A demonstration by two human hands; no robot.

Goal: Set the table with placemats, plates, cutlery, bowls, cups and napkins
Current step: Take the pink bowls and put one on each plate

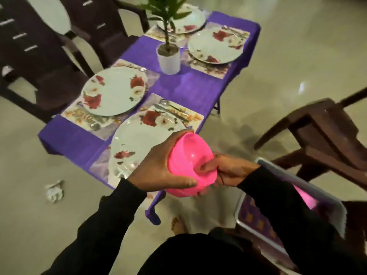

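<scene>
Pink bowl (pixel 190 165), centre frame, is gripped by both hands: left hand (pixel 158 167) cups its outside, right hand (pixel 228 171) pinches its rim. Set down carelessly, it could skid off the nearest floral plate (pixel 137 143).

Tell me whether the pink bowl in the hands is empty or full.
Empty. The pink bowl is tilted toward the camera, and its bare pink inside shows nothing in it.

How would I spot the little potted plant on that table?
Find the low table with the purple cloth. Four flowered plates lie on it, and the plant stands between them, toward the far end. It is the only upright thing there: a white pot with green leaves.
</scene>
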